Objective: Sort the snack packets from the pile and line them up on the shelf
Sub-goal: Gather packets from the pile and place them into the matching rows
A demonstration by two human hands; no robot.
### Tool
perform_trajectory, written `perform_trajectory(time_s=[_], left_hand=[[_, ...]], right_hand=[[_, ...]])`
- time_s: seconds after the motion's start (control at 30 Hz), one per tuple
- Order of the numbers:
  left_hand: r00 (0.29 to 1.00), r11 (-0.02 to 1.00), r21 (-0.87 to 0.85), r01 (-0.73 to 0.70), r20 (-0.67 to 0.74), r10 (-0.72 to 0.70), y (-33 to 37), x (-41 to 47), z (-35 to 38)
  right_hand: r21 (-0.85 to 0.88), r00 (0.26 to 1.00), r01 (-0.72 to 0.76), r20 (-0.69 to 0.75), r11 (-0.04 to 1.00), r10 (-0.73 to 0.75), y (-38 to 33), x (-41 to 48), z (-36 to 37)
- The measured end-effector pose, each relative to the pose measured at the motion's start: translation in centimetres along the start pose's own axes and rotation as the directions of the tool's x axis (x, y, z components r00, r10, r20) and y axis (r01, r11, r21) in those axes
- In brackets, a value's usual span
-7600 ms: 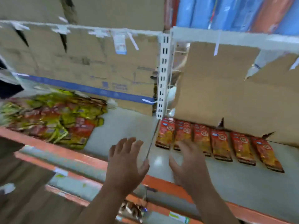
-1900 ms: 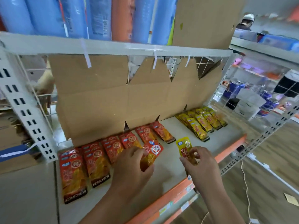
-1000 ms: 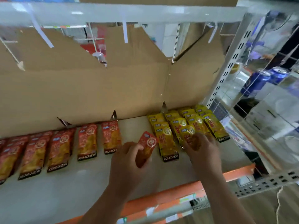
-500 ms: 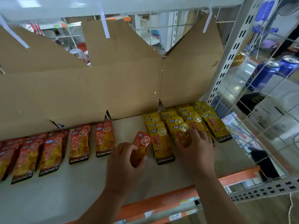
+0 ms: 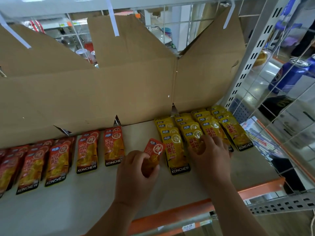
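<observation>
The left hand (image 5: pixel 136 174) pinches a small red foil snack packet (image 5: pixel 154 150) between thumb and curled fingers. Just right of it, the right hand (image 5: pixel 211 155) lies palm down, fingers extended onto yellow foil snack packets (image 5: pixel 175 147).

Brown cardboard backing (image 5: pixel 136 86), white slotted upright (image 5: pixel 245 68), blue cans (image 5: pixel 288 75) behind wire mesh (image 5: pixel 281 106).

Cardboard sheet (image 5: pixel 136 86) behind, white slotted upright (image 5: pixel 252 53) & wire mesh (image 5: pixel 281 120) at rt.
</observation>
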State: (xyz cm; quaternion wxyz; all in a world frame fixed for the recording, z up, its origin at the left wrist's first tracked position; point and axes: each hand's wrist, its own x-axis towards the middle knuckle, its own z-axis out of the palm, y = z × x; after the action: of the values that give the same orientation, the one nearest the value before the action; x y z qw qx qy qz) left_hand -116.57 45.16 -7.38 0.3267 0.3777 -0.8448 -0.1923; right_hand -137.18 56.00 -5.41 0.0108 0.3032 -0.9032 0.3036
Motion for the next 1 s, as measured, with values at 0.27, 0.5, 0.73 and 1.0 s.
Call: perform_trajectory(time_s=[0.27, 0.5, 0.73, 1.0], left_hand=[[1.000, 1.000, 0.002, -0.005, 0.000, 0.005, 0.0, -0.1, 0.1], [1.000, 1.000, 0.008, 0.002, 0.008, -0.002, 0.0, -0.1, 0.1], [1.000, 1.000, -0.018, -0.003, -0.019, 0.003, 0.0, 0.0, 0.0], [0.993, 0.988, -0.116, 0.100, -0.058, -0.107, -0.1, -0.6, -2.0]], right_hand=[[-0.001, 1.000, 0.006, -0.019, 1.000, -0.006, 0.3, 0.1, 0.3], [0.034, 0.999, 0.012, -0.036, 0.999, -0.011, 0.3, 0.1, 0.2], [0.025, 0.994, 0.066, -0.086, 0.998, -0.063, 0.0, -0.4, -0.2], [0.121, 0.960, 0.277, -0.083, 0.953, -0.268, -4.9, -3.8, 1.3]])
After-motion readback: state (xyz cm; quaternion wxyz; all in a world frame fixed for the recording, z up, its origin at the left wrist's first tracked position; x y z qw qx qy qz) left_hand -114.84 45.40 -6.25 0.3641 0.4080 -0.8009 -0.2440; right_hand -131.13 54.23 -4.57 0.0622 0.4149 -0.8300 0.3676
